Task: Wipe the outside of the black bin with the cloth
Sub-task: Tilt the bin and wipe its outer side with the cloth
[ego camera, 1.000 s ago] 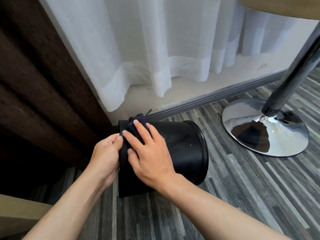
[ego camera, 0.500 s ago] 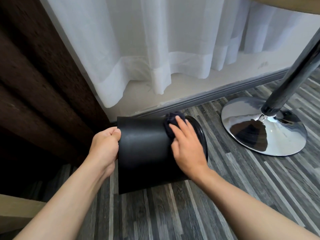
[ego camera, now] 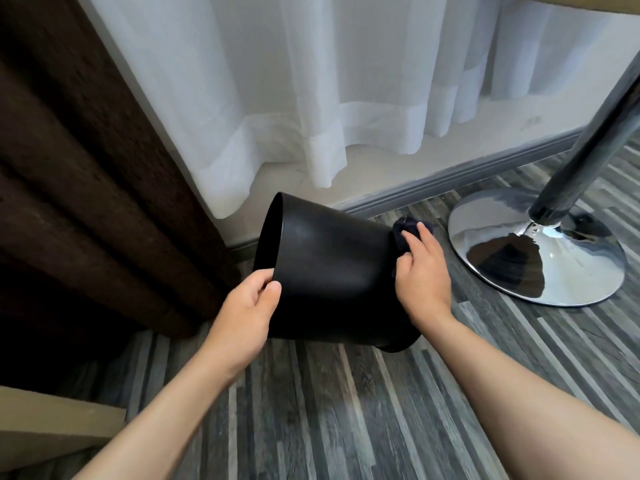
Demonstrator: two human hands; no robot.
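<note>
Black bin (ego camera: pixel 332 271): on its side over the floor (ego camera: pixel 346 410), long axis left to right, one end resting at right. No legible markings. Left hand (ego camera: pixel 247 313) pinches its left edge. Right hand (ego camera: pixel 420 271) presses dark cloth (ego camera: pixel 405 230) against its right end.

A grey, wood-striped floor (ego camera: pixel 346 410) fills the lower view. A black bin (ego camera: pixel 329 271) lies on its side, one end touching the floor near the wall skirting. Just to its right stands a round chrome base (ego camera: pixel 536 251). A brown curtain (ego camera: pixel 86 202) reaches the floor's left edge.
</note>
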